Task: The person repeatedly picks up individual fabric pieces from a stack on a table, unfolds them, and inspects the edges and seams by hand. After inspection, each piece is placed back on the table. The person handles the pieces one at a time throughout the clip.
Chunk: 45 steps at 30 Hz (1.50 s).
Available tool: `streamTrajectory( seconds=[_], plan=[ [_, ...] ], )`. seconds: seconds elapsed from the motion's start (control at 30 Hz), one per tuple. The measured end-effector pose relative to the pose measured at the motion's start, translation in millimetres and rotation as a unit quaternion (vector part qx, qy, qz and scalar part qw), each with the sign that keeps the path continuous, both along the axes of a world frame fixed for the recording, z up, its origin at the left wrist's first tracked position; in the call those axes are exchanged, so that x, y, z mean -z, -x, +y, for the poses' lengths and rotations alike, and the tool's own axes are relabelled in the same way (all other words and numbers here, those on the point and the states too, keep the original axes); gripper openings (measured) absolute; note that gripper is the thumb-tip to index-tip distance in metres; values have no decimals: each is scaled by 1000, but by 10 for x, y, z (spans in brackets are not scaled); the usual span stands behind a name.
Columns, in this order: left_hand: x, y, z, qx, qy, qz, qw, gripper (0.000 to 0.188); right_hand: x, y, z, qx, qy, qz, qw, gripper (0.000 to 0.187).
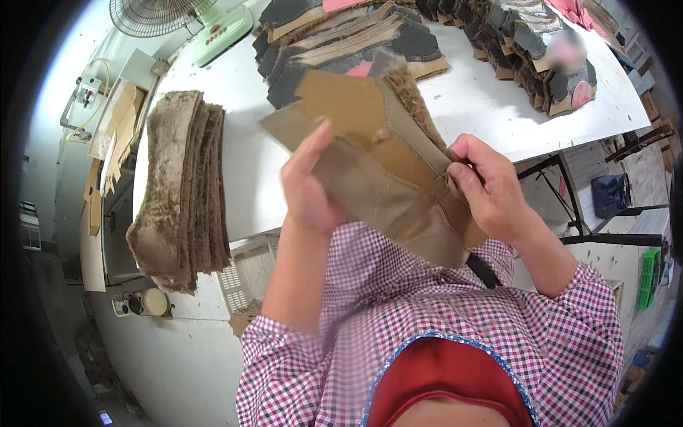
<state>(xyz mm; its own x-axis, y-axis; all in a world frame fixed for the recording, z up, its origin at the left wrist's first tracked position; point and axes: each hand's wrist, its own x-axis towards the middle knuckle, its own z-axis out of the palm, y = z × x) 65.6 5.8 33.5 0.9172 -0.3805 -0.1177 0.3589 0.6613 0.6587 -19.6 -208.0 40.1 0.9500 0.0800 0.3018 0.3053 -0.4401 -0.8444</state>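
Between my hands is a boot upper (405,188), stitched from tan and brown panels, with a brown furry lining showing along its far right edge. My right hand (494,188) is closed, pinching that edge between thumb and fingers. At the other side of the piece, my left hand (309,188) holds it with the thumb raised in front; its fingers are mostly hidden behind the material. The upper is tilted above my lap, close to the front of the white table (249,192).
A stack of brown furry lining pieces (178,185) lies at the table's left. Piles of grey, tan and furry cut pieces (341,50) cover the back, with another pile (523,53) at the right. A green-based fan (224,32) stands at the far left.
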Motion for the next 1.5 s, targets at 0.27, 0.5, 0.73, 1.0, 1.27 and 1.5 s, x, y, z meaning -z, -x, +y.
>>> streamTrajectory(
  seconds=[0.27, 0.5, 0.73, 1.0, 1.27, 1.5],
  plan=[
    [354, 82, 38, 72, 213, 81, 971, 42, 228, 32, -106, 12, -28, 72, 997, 18],
    [286, 277, 24, 134, 248, 57, 958, 44, 143, -424, -138, -12, -237, 92, 967, 59],
    [279, 351, 150, 124, 255, 73, 956, 45, 438, -614, -396, -160, -468, 245, 834, 42],
    [353, 423, 145, 77, 261, 73, 959, 44, 246, -482, -131, 36, -371, 183, 910, 22],
    [478, 522, 54, 53, 188, 62, 979, 49, 482, -542, 206, -76, -285, 206, 933, 25],
    [368, 466, 24, 16, 254, 106, 961, 45, 473, -459, -13, 134, 24, -4, 991, 31]
  ],
)
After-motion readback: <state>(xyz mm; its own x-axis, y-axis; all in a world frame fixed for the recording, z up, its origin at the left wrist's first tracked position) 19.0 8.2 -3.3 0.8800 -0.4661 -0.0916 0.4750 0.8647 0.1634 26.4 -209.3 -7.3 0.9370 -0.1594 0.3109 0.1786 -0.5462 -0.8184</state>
